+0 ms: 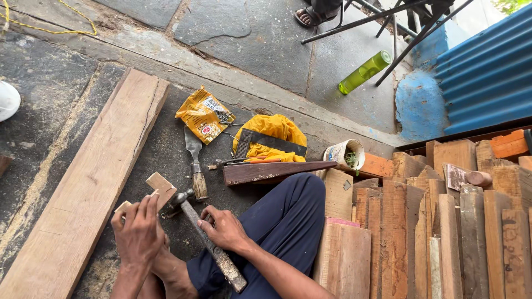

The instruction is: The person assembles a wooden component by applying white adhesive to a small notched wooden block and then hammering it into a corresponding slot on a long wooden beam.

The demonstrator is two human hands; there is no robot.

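My left hand (137, 228) grips a small wooden block (159, 186) that stands tilted on the stone floor. My right hand (224, 228) is wrapped around the worn wooden handle of a hammer (208, 243). The hammer's metal head (178, 200) rests right beside the block. My leg in dark blue trousers (277, 227) is folded to the right of the hammer.
A long wooden plank (91, 182) lies to the left. Beyond the hands lie a chisel (195, 163), a yellow packet (204, 114), a yellow cloth (271, 133), a dark wood strip (271, 170). Stacked wood pieces (443, 221) fill the right. A green bottle (364, 72) lies farther off.
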